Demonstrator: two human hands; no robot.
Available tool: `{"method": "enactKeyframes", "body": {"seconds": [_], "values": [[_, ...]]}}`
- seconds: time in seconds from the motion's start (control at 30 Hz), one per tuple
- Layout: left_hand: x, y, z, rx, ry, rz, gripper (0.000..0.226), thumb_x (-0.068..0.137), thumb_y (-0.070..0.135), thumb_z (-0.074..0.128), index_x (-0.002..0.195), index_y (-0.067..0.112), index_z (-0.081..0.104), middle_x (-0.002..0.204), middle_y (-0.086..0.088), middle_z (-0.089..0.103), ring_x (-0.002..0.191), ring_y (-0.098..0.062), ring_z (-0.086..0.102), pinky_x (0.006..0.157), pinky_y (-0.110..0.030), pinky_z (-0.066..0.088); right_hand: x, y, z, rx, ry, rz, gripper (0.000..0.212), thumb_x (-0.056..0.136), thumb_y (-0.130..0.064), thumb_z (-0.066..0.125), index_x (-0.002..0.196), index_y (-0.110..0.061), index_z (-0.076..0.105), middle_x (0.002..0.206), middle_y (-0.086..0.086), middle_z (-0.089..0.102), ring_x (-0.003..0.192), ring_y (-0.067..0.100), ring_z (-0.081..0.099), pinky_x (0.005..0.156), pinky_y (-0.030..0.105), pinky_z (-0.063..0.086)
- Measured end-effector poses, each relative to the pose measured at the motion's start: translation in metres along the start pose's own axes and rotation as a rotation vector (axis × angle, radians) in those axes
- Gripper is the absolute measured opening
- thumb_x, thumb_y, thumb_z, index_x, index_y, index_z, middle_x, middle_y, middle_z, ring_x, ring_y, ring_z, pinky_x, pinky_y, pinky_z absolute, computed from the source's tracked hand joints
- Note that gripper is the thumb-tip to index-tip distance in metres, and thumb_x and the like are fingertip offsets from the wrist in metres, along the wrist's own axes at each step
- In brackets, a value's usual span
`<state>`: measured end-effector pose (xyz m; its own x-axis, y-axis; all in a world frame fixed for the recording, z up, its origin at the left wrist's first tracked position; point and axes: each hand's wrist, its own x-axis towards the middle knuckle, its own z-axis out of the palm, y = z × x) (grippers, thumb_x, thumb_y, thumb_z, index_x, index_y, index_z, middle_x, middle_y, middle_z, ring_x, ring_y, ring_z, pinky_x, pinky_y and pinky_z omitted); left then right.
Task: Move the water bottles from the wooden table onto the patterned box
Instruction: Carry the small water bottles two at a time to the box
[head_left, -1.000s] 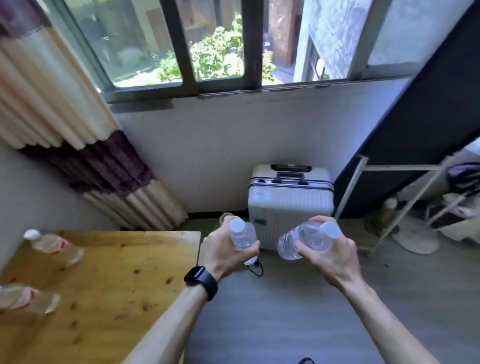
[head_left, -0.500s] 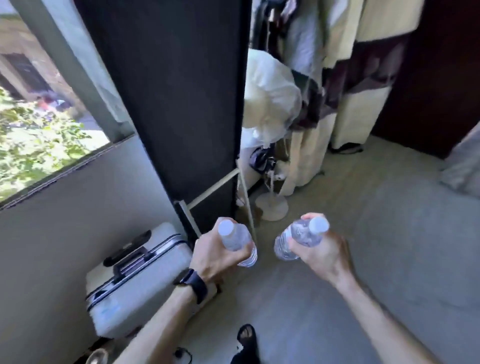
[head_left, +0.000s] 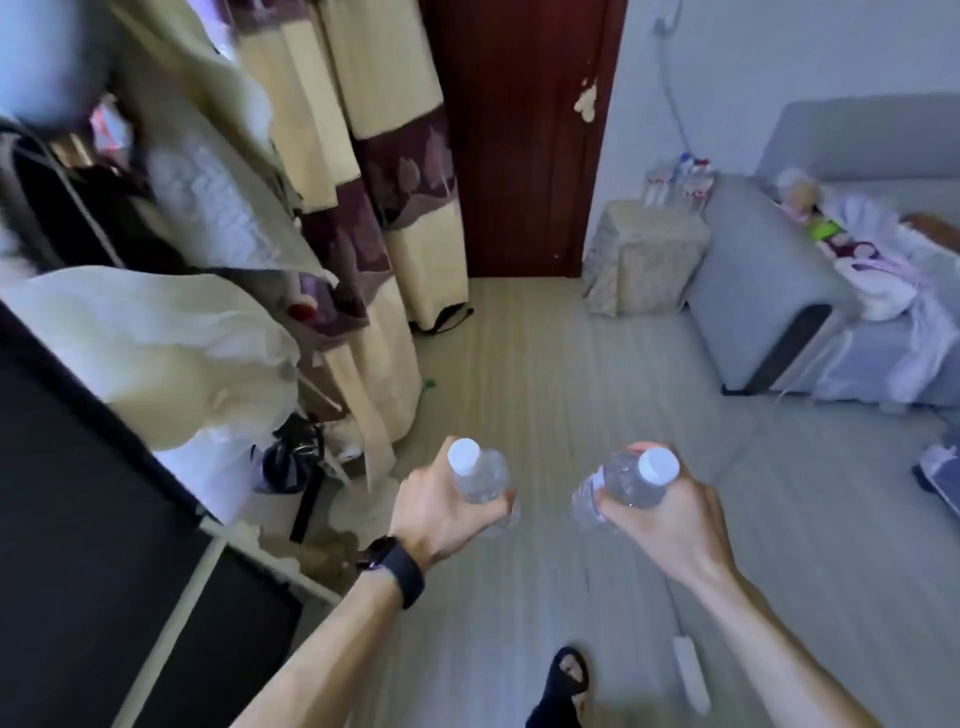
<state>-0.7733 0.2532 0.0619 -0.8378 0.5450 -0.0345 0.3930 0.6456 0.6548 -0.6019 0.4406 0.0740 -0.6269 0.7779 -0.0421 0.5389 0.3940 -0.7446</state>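
My left hand (head_left: 434, 514) grips a clear water bottle (head_left: 479, 475) with a white cap, held over the floor. In my right hand (head_left: 670, 525) is a second clear bottle (head_left: 623, 486), tilted with its white cap pointing toward me. Across the room, by the wall beside the dark red door, stands the patterned box (head_left: 644, 257), pale with a floral cover. Several water bottles (head_left: 675, 182) stand on its top at the back. The wooden table is out of view.
A grey sofa (head_left: 769, 291) with toys and cloth lies to the right of the box. Hanging clothes and curtains (head_left: 332, 171) crowd the left, with a black panel (head_left: 78, 519) and a bag on the floor. My sandalled foot (head_left: 569, 675) and a white power strip (head_left: 691, 670) are below.
The view has swung right, from the window, table and suitcase to the room with the box and sofa. Both hands keep their bottles in the same grip.
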Motion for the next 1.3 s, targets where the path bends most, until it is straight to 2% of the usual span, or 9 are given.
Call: {"method": "enactKeyframes", "body": {"seconds": [0.13,0.3,0.47,0.67,0.8,0.97,1.13,1.2,1.3], "values": [[0.084,0.04,0.034,0.03,-0.07,0.074,0.053,0.06,0.071,0.066,0.089,0.029,0.047,0.073,0.011,0.067,0.074,-0.015,0.066,0.069,-0.037,0.056,0.07,0.016,-0.017,0.022,0.077,0.089,0.047,0.062,-0.047,0.082,0.101,-0.038,0.056,0.08,-0.021,0.069,0.082,0.009,0.067,0.068,0.023,0.05],[0.186,0.104,0.064,0.13,-0.118,0.18,0.055,0.061,0.07,0.065,0.085,0.028,0.037,0.068,0.009,0.06,0.067,-0.021,0.061,0.057,-0.031,0.048,0.168,0.025,-0.048,-0.018,0.135,0.118,0.045,0.068,-0.044,0.081,0.104,-0.034,0.056,0.078,-0.011,0.068,0.083,0.023,0.065,0.066,0.027,0.042],[0.276,0.156,0.09,0.114,-0.096,0.173,0.056,0.059,0.071,0.064,0.09,0.03,0.041,0.073,0.01,0.063,0.071,-0.022,0.063,0.064,-0.034,0.055,0.264,0.034,-0.078,-0.04,0.157,0.134,0.05,0.067,-0.047,0.08,0.109,-0.034,0.055,0.081,-0.008,0.07,0.086,0.024,0.065,0.067,0.027,0.042],[0.386,0.206,0.119,0.111,-0.105,0.223,0.057,0.061,0.077,0.061,0.093,0.033,0.045,0.074,0.011,0.064,0.069,-0.014,0.063,0.065,-0.036,0.056,0.381,0.041,-0.101,-0.041,0.161,0.139,0.054,0.063,-0.052,0.078,0.108,-0.034,0.055,0.085,-0.01,0.07,0.088,0.023,0.065,0.068,0.027,0.044],[0.466,0.238,0.142,0.122,-0.131,0.284,0.065,0.057,0.084,0.054,0.099,0.035,0.046,0.077,0.011,0.065,0.072,-0.015,0.064,0.068,-0.037,0.057,0.464,0.045,-0.106,-0.048,0.198,0.119,0.058,0.055,-0.059,0.07,0.107,-0.038,0.054,0.087,-0.012,0.071,0.09,0.021,0.066,0.074,0.031,0.052],[0.576,0.28,0.163,0.137,-0.169,0.339,0.063,0.059,0.086,0.053,0.098,0.038,0.045,0.08,0.011,0.067,0.076,-0.016,0.065,0.071,-0.036,0.057,0.57,0.041,-0.119,-0.064,0.231,0.124,0.052,0.061,-0.049,0.081,0.106,-0.036,0.058,0.088,-0.012,0.07,0.094,0.019,0.069,0.073,0.031,0.052],[0.681,0.323,0.188,0.212,-0.21,0.403,0.06,0.063,0.086,0.054,0.097,0.039,0.036,0.08,0.01,0.066,0.078,-0.021,0.066,0.07,-0.035,0.055,0.667,0.048,-0.136,-0.046,0.293,0.137,0.049,0.064,-0.049,0.083,0.104,-0.032,0.06,0.086,-0.013,0.072,0.091,0.016,0.069,0.075,0.035,0.055],[0.72,0.343,0.204,0.249,-0.222,0.45,0.062,0.064,0.086,0.054,0.1,0.038,0.037,0.083,0.01,0.066,0.08,-0.022,0.066,0.072,-0.036,0.055,0.708,0.056,-0.145,-0.034,0.31,0.131,0.048,0.065,-0.047,0.083,0.104,-0.031,0.061,0.086,-0.013,0.072,0.087,0.017,0.068,0.072,0.035,0.054],[0.801,0.39,0.253,0.259,-0.257,0.412,0.068,0.068,0.085,0.055,0.113,0.036,0.042,0.09,0.008,0.069,0.086,-0.023,0.066,0.076,-0.036,0.055,0.804,0.086,-0.169,-0.04,0.31,0.168,0.048,0.066,-0.049,0.082,0.105,-0.03,0.062,0.086,-0.015,0.071,0.083,0.015,0.066,0.068,0.03,0.051]]}}
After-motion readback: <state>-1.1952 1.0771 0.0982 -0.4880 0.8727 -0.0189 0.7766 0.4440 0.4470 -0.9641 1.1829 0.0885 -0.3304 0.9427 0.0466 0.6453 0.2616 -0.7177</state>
